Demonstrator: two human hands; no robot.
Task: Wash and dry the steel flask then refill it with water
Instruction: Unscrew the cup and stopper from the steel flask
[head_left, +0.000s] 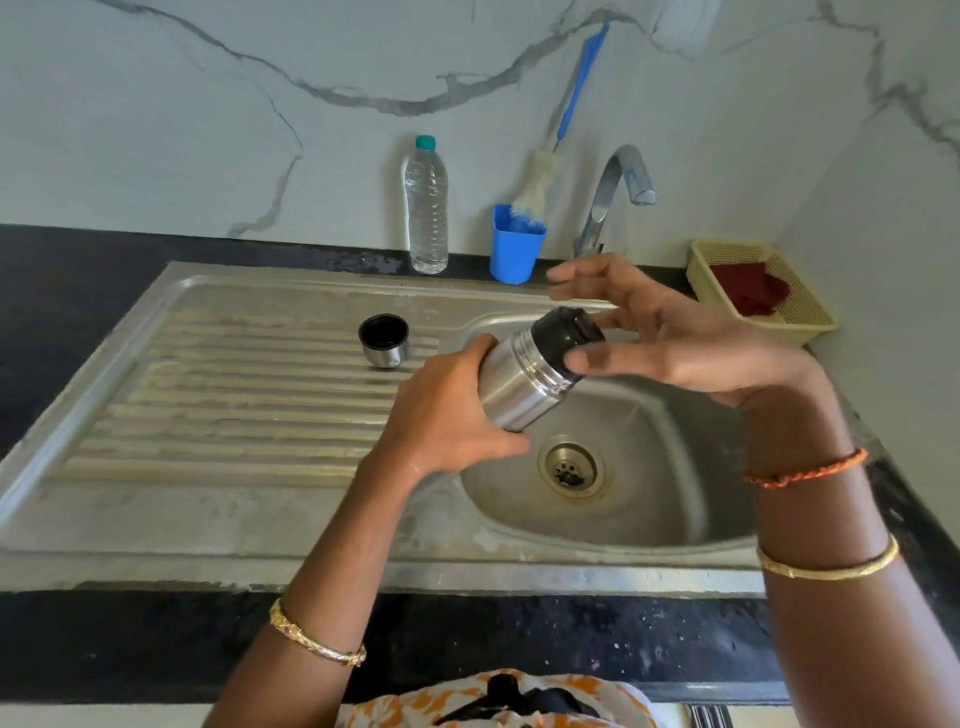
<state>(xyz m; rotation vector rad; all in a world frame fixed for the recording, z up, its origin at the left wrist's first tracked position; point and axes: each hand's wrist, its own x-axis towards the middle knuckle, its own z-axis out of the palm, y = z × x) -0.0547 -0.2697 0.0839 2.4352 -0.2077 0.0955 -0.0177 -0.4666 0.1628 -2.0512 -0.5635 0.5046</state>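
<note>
Barely begun: your left hand (447, 415) grips the steel flask (524, 382) over the sink (649, 525), your right hand (660, 332) spread loosely beside its black stopper (569, 335), the cup lid (384, 340) off at nine o'clock; washing, drying, refilling remain.

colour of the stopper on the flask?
Black. The stopper tops the steel flask, seen best in the head view, beside the right hand.

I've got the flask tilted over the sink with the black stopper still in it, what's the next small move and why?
Probably twist the stopper off. The left hand grips the flask over the basin, and the right hand lies open around the stopper, thumb touching it. The cup is already off, and the inside cannot be washed while stoppered.
</note>
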